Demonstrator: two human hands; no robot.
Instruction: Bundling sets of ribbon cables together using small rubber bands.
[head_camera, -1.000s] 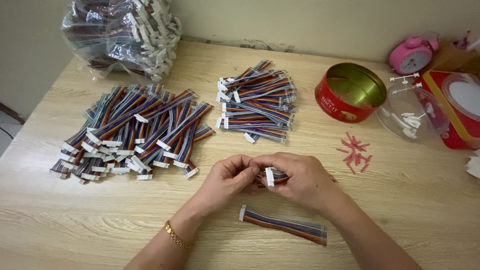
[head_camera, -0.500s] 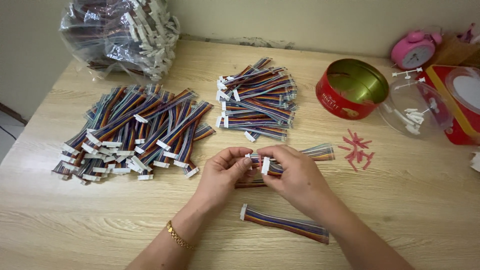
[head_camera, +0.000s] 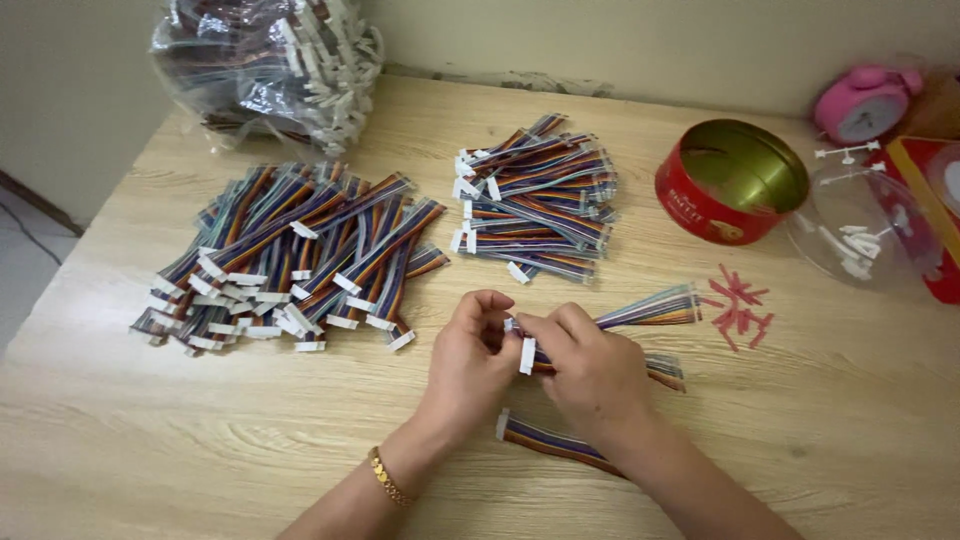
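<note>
While your two hands meet over the middle of the wooden surface, you are at the step of handling the connector end of a few rainbow ribbon cables. Nearest you, one finished-looking ribbon cable lies flat just under your right wrist, white plug toward the left. Your left hand has its grip closed, thumb and fingers pinched on the white connectors where the cables begin. Your right hand is also closed, wrapped round the held cables just behind those connectors, with one loose white plug hanging below your fingers. The free ends fan out to the right, lifted a little off the surface.

Judging by this, the next move calls for a firm pinch on the plugs and a steady pull or alignment so the ends sit even; keep the loose plug from slipping out.

Just beyond the fanned ends lie small red pieces. To the left sits a wide spread pile of cables; further back, a tidier stack. At right stand a red tin and a clear dish of white parts. Farthest off are a plastic bag of cables and a pink clock.
</note>
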